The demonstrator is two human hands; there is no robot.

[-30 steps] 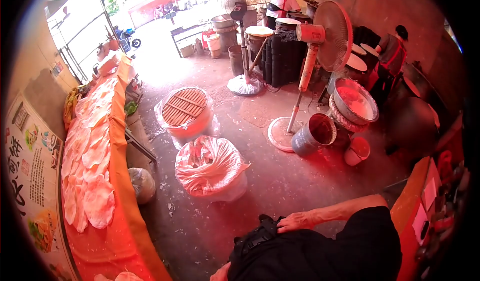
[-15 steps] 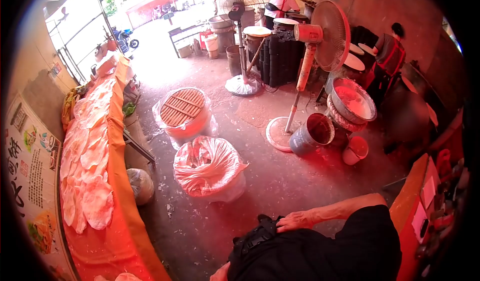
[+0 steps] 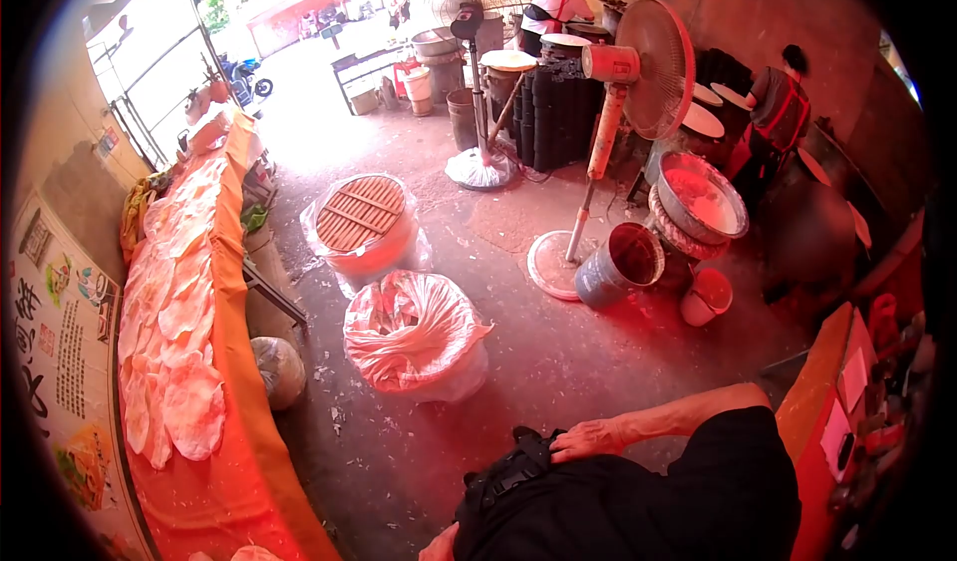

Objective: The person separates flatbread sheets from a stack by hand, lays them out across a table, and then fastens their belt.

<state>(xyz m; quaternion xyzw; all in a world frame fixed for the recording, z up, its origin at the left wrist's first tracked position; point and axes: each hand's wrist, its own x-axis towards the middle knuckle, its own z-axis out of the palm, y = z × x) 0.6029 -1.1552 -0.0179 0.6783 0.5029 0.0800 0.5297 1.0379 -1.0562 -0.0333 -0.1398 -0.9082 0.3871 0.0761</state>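
Note:
My right hand (image 3: 586, 440) lies at the front of the black shirt (image 3: 658, 491), its arm bent with the elbow out to the right. Its fingers are curled together against a black strap with a buckle (image 3: 513, 471); the fingertips are partly hidden. Only a small part of my left hand (image 3: 440, 545) shows at the bottom edge, beside the shirt, and its fingers are out of sight. Ahead on the floor stands a tub wrapped in pale plastic (image 3: 419, 342), apart from both hands.
Thin flatbreads (image 3: 189, 401) cover a long orange-draped table (image 3: 259, 391) at left. A slatted lid (image 3: 361, 212) tops another tub. Standing fans (image 3: 653, 72), a tilted bucket (image 3: 608, 272) and a metal basin (image 3: 703, 197) stand ahead. Two people work at the back and right.
The view has shifted very slightly. A person has come into view in the bright doorway at the back. Both my hands stay where they were.

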